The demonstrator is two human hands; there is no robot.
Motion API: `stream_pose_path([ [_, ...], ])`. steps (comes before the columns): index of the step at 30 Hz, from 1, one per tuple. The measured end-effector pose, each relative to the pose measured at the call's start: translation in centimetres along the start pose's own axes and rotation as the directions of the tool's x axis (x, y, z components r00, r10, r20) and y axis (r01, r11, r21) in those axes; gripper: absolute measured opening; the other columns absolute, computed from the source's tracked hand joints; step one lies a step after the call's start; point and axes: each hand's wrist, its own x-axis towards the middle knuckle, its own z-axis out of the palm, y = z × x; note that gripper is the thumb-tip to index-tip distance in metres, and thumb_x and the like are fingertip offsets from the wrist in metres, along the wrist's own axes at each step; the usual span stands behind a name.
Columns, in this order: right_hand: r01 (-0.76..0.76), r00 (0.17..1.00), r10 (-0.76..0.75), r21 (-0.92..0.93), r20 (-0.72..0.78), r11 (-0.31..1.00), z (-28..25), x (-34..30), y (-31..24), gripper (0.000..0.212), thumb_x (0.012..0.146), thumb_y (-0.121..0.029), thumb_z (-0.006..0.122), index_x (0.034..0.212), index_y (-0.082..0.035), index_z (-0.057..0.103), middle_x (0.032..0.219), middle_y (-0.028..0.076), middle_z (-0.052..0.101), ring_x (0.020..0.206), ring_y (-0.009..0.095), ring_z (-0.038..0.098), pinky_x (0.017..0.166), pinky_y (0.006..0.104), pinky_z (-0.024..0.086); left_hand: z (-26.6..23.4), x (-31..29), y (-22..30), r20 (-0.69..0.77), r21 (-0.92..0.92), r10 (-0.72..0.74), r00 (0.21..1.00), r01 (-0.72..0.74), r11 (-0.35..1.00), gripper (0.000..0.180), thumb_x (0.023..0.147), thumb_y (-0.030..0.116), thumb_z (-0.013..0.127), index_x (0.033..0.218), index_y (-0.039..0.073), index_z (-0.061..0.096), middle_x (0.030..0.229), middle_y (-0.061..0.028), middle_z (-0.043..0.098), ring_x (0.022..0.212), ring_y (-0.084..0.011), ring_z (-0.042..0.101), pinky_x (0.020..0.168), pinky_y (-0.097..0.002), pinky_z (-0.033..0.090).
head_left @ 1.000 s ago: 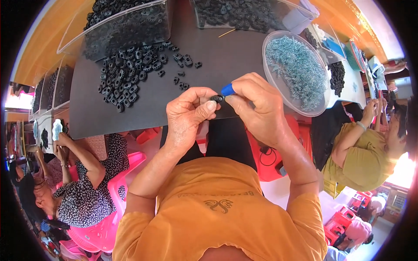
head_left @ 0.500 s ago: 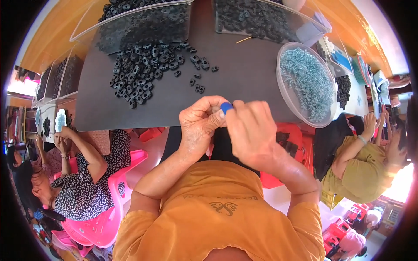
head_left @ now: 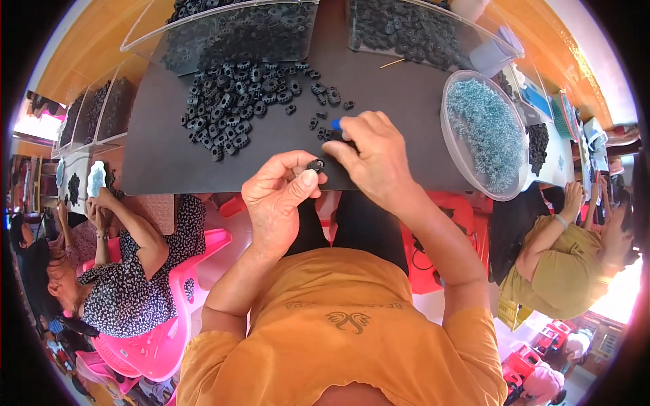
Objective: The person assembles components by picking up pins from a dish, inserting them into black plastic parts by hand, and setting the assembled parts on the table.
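Near the front edge of the dark table, my left hand (head_left: 277,196) pinches a small black plastic part (head_left: 315,165) between thumb and fingers; a round opening shows in its end. My right hand (head_left: 376,155) is further forward and to the right, low over the table. Blue wrapping (head_left: 336,124) covers its index fingertip. Its thumb and index finger are apart, close to small loose black pieces (head_left: 325,134). The gap between them is dark, and I make out nothing held there. A pile of black plastic parts (head_left: 230,101) lies forward and to the left.
Clear bins of black parts (head_left: 250,37) stand at the back. A round tub (head_left: 452,145) holds many small light-blue translucent pieces at the right. A thin wooden stick (head_left: 391,63) lies near the back. Co-workers sit left and right; a pink chair (head_left: 196,264) is at my left.
My hands were together at the table's front edge and have separated. The right moved forward toward the loose pieces; the left shifted left, keeping a black part that now shows. The view shifted slightly.
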Motion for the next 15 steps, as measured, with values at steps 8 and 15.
stream_pose_path([
  [8,0.155,0.988,-0.155,-0.209,0.018,0.966,1.21,0.55,-0.45,0.021,0.066,-0.010,0.073,0.079,-0.003,0.058,0.075,0.009,0.051,0.072,0.029,0.050,0.062,0.0402,0.043,0.31,0.07,0.36,-0.080,0.052,0.012,0.997,-0.007,0.999,0.022,0.081,0.009,0.070,0.097,-0.005,0.062,0.079,-0.0106,0.065,0.061,-0.0113,0.056,0.057,-0.0212,0.046],
  [15,0.019,1.000,-0.018,-0.098,0.011,0.995,0.43,0.59,0.02,0.018,0.068,-0.003,0.070,0.077,-0.002,0.054,0.066,0.008,0.051,0.065,0.024,0.052,0.059,0.0340,0.042,0.54,0.38,0.43,-0.078,0.046,-0.043,0.996,0.046,0.998,0.022,0.081,0.009,0.070,0.097,-0.004,0.062,0.080,-0.0102,0.066,0.061,-0.0111,0.057,0.059,-0.0212,0.047],
])
